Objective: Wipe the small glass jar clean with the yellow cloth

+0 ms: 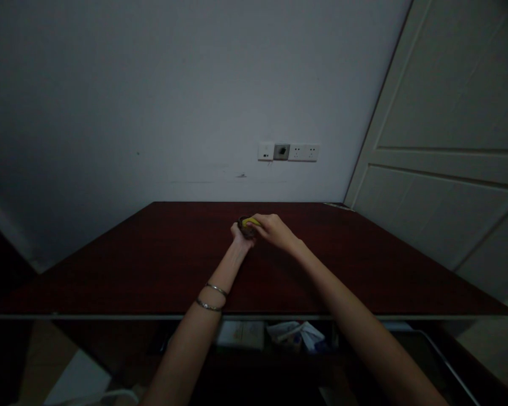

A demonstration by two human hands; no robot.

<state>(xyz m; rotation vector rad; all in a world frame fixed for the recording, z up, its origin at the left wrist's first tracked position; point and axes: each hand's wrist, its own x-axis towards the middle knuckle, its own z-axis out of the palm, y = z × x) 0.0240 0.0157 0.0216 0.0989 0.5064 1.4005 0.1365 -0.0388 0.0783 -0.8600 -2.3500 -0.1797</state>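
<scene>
Both arms reach far out over a dark red-brown table (152, 265). My left hand (240, 235) is closed around a small dark round object (242, 225) near the middle of the tabletop. My right hand (273, 229) is closed on a small yellow thing (251, 221) that it presses against the top of the dark object. What the two things are is too small and dim to tell. Two thin bracelets (211, 298) sit on my left forearm.
A white wall stands behind the table with a row of sockets (288, 151). A white panelled door (449, 146) is at the right. Under the table's front edge an open shelf holds papers and packets (294, 334).
</scene>
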